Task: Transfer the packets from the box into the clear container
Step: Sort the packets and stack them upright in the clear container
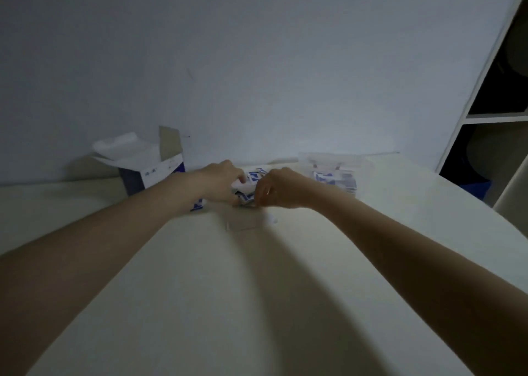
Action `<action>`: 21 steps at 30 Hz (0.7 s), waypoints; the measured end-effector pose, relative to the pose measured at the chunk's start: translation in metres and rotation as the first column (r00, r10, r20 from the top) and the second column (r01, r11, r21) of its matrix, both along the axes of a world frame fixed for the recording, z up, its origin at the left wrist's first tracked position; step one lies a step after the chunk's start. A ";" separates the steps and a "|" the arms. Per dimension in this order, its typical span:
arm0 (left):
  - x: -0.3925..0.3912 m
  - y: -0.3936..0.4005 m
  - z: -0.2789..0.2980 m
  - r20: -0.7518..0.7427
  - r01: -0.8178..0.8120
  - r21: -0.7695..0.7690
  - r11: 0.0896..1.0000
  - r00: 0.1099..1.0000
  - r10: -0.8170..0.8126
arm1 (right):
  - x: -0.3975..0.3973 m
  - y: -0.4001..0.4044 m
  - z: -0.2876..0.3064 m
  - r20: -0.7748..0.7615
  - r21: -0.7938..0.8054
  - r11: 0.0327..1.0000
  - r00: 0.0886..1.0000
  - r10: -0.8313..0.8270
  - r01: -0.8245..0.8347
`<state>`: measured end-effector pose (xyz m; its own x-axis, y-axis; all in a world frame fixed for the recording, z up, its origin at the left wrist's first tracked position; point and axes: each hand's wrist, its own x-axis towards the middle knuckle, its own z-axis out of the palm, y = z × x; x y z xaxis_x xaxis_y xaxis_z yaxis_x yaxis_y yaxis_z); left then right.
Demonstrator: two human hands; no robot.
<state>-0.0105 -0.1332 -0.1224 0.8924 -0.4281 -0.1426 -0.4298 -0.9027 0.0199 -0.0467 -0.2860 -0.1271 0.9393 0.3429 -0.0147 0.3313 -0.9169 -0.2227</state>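
Two hands at bench far edge: left hand (221,182) and right hand (278,188) both gripping a packets (248,188) bunch, betw box (148,170) & clear container (335,172). Step: gathering; next, lift right into container.

Hands: left hand (221,180) and right hand (281,188) side by side on table (200,290), bunch of packets (248,188) between them.
Box (154,170): behind-left of left hand, near wall (257,61).
Clear container (334,172): just right of right hand, more packets in it.
Stray packet (198,204): under left wrist.
Shelf unit (497,112): far right of right hand, past table edge.
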 end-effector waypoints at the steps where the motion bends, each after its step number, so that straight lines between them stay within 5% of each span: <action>1: 0.001 0.012 -0.007 -0.022 -0.024 -0.014 1.000 0.999 0.024 | -0.002 0.008 -0.009 -0.035 0.008 0.998 0.997 0.062 -0.062; 7: -0.002 0.038 -0.032 -0.097 -0.177 -0.008 0.984 0.980 0.176 | -0.003 0.015 -0.034 0.024 0.035 0.985 0.985 0.171 -0.172; 12: -0.011 0.034 -0.038 -0.015 -0.080 -0.052 0.995 0.997 0.080 | -0.001 0.015 -0.029 0.074 -0.061 0.975 0.973 0.219 -0.214; 17: -0.020 0.040 -0.030 -0.124 -0.028 -0.270 0.962 0.992 -0.006 | 0.018 0.029 -0.011 0.228 0.104 0.990 0.971 0.072 -0.098; 21: -0.005 0.052 -0.022 -0.032 -0.093 -0.449 0.888 0.996 0.089 | 0.030 0.049 -0.024 0.159 -0.018 0.997 0.985 -0.066 0.070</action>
